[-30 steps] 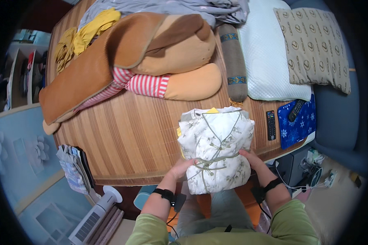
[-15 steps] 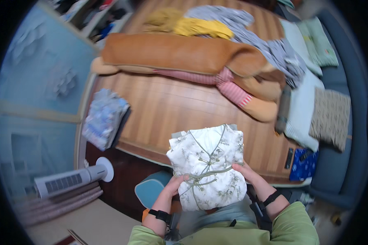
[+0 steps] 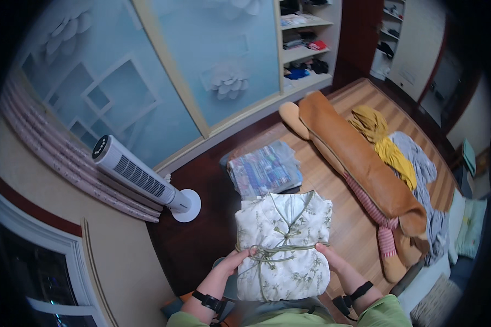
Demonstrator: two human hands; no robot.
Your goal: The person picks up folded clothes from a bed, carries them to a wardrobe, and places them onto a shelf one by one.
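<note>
A folded white garment [image 3: 286, 280] with a green leaf print, green-edged V neck and thin green ties lies across both my hands in front of my body. My left hand [image 3: 239, 258] grips its left side, thumb on top beside the ties. At the opposite edge, my right hand [image 3: 329, 254] holds it with the thumb on top; the other fingers are hidden beneath. Just beyond the garment, a stack of folded clothes [image 3: 263, 166] with a patterned blue piece on top lies at the edge of the wooden platform.
A long brown bolster-like plush [image 3: 357, 158] lies across the wooden platform [image 3: 324, 180]. Yellow cloth [image 3: 395, 161] and grey bedding [image 3: 414, 144] lie beyond it. To the left, a white tower fan [image 3: 144, 177] stands near blue sliding doors [image 3: 218, 71]; open shelves [image 3: 305, 52] hold clothes.
My view has swung left, bringing the fan, sliding doors and clothes stack nearer the middle. The folded garment has turned with me and stays in both hands.
</note>
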